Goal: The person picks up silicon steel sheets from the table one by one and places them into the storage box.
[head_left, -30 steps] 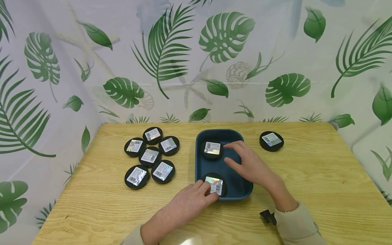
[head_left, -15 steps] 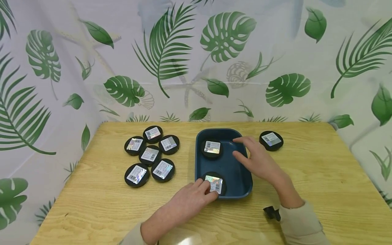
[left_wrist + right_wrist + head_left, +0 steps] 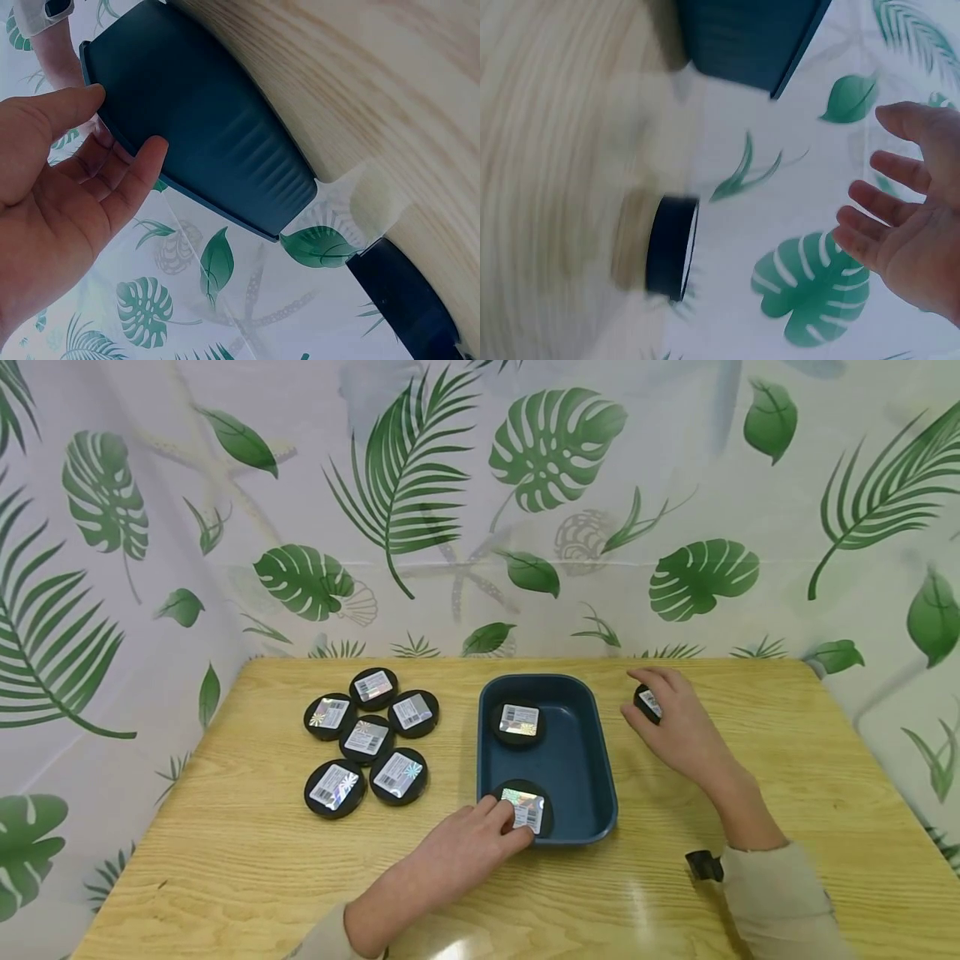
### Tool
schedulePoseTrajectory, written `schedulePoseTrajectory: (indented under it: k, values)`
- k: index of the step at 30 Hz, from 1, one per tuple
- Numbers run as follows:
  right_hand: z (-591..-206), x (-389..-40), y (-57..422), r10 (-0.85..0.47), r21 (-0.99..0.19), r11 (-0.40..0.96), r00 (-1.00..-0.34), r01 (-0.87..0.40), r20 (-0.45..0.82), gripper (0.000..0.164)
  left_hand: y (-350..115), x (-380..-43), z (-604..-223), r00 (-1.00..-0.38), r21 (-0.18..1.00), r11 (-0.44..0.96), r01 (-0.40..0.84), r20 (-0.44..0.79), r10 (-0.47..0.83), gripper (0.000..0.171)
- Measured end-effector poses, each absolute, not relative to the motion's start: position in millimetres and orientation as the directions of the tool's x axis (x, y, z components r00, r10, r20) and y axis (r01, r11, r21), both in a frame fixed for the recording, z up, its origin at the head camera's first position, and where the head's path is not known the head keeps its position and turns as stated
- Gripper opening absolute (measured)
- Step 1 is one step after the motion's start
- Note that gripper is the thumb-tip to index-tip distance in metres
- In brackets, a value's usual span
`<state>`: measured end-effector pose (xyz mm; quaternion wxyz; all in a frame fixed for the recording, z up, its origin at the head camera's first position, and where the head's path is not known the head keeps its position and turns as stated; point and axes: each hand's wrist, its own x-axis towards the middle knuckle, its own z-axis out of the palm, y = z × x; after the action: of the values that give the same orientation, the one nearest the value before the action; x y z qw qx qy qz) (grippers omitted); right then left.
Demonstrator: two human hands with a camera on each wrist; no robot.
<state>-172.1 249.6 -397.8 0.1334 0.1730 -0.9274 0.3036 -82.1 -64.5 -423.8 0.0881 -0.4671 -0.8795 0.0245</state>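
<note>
A dark-blue, round-cornered rectangular tray [image 3: 573, 760] stands on the pale wood-grain desk [image 3: 795, 777], with two flat, round black discs with silvery labels [image 3: 520, 723] along its left side inside. The left hand [image 3: 472, 845] has its grip clamped on the tray's near-left rim. Right of the tray, the right hand [image 3: 678, 727] hangs above a matching label-topped black disc [image 3: 667, 247], thumb and fingers apart. Six more labelled black discs [image 3: 367, 739] cluster left of the tray; a white leaf-printed cloth [image 3: 442, 635] hangs beyond it.

Nine black discs [image 3: 335, 788] here, one blue tray [image 3: 573, 764], one left hand [image 3: 474, 842], one right hand [image 3: 682, 727], one wooden table [image 3: 810, 785]
</note>
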Motion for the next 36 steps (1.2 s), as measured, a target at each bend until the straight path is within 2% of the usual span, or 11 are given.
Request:
schedulePoseTrajectory:
  k: [6, 12, 23, 36]
  values:
    - [-400, -184, 275, -0.199, -0.448, 0.827, -0.922, -0.340, 0.332, 0.052, -65, -82, -423, -0.547, -0.123, 0.561, 0.819, 0.127, 0.827, 0.021]
    - [-407, -196, 300, -0.165, -0.370, 0.893, -0.952, -0.255, 0.258, 0.057, -64, -81, -424, -0.544, -0.131, 0.561, 0.817, 0.143, 0.827, 0.020]
    - [-427, -217, 345, -0.049, -0.375, 0.925, -0.999, -0.054, 0.024, 0.073, -64, -82, -423, -0.543, -0.132, 0.558, 0.819, 0.135, 0.829, 0.021]
    - [-437, -230, 364, -0.023, -0.335, 0.942, -0.992, 0.020, -0.123, 0.077, -65, -82, -424, -0.540, -0.128, 0.557, 0.821, 0.146, 0.829, 0.021]
